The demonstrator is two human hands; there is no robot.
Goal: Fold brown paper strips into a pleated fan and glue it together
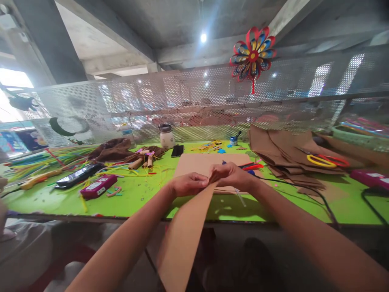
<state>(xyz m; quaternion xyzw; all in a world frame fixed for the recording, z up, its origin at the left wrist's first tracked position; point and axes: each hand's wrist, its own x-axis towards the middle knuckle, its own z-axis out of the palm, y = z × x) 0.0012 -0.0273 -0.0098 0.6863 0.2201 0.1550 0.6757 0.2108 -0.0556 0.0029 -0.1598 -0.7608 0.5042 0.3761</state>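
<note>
A long strip of brown kraft paper (187, 235) hangs from my hands over the table's front edge. Its upper end is bunched and pinched between my fingers. My left hand (191, 183) is closed on the strip from the left, thumb and fingertips together. From the right, my right hand (232, 177) grips the gathered end, its fingers curled over. Beneath both hands lies a flat tan board (194, 162) on the green table. Just behind my right hand rests a glue gun (251, 172), partly hidden, with a dark cord running right.
Brown paper sheets (279, 154) are stacked at the right, with yellow-handled scissors (321, 161) on top. At left lie a purple power strip (99, 186), paper rolls (136, 163) and coloured pipe cleaners (36, 162). A phone (178, 151) and a cup (166, 136) stand farther back.
</note>
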